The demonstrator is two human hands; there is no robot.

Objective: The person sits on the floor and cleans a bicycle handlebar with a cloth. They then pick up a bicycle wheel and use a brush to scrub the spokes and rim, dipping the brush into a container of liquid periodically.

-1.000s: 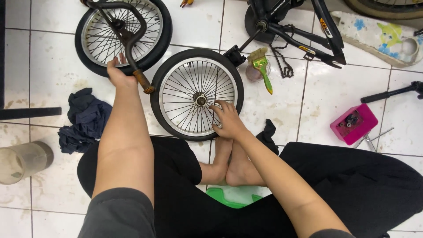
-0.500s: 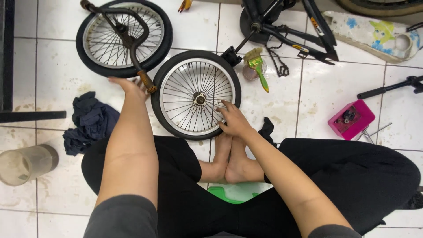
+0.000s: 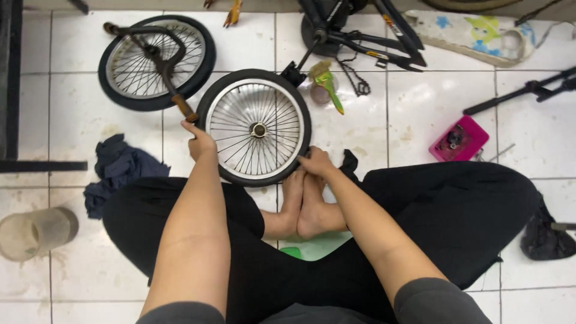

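Since the small black-tyred bicycle wheel with silver spokes (image 3: 257,127) lies flat on the white tiled floor (image 3: 414,120) right in front of the person's crossed legs and bare feet (image 3: 306,207), both hands can get at opposite sides of the rim without stretching, which looks like a steadying grip to me. Left hand (image 3: 200,141) is curled over the tyre's left edge, fingers wrapped loosely, thumb side up, next to the rusty brown end of a black bike fork (image 3: 157,63). Right hand (image 3: 316,162) presses down on the lower right of the tyre, fingers bunched together, though I can't tell if it's actually pinching anything. That fork rests across a second black-tyred wheel (image 3: 153,60) further left. Around that: a green-handled brush (image 3: 327,84), a black bike frame (image 3: 366,36), a pink plastic box of small parts (image 3: 458,139), a dark blue rag (image 3: 120,171) and a cloudy plastic tub (image 3: 36,231)
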